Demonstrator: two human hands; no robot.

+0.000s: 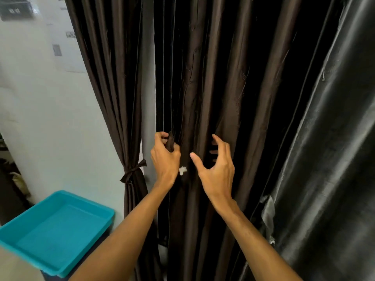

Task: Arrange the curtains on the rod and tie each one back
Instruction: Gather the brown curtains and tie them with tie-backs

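- The middle curtain (203, 78), dark brown, hangs loose in long folds through the centre of the view, from 12 o'clock down to 6 o'clock
- The left hand (165, 157), just below centre toward 7 o'clock, has its fingers and thumb curled round a dark strip (171, 141) of cloth at this curtain's left edge; the strip stands upright out of the fist
- The right hand (216, 169) is at 3 o'clock of the left hand and apart from it; its fingers are spread and bent, its thumb stuck out to the left, its fingertips reaching into a fold of the curtain; I cannot tell whether they catch any cloth
- A small white tag (182, 170) shows on the curtain between the two wrists
- The left curtain (113, 67), at 10 o'clock, is gathered in and bound by a knotted tie (133, 172) at 8 o'clock
- A shiny grey curtain (334, 138) fills the side at 3 o'clock
- A white wall (40, 118) lies at 9 o'clock, with papers (57, 50) stuck on it at 10 o'clock
- A blue tray (99, 211) sits at 8 o'clock, near the bottom of the left curtain
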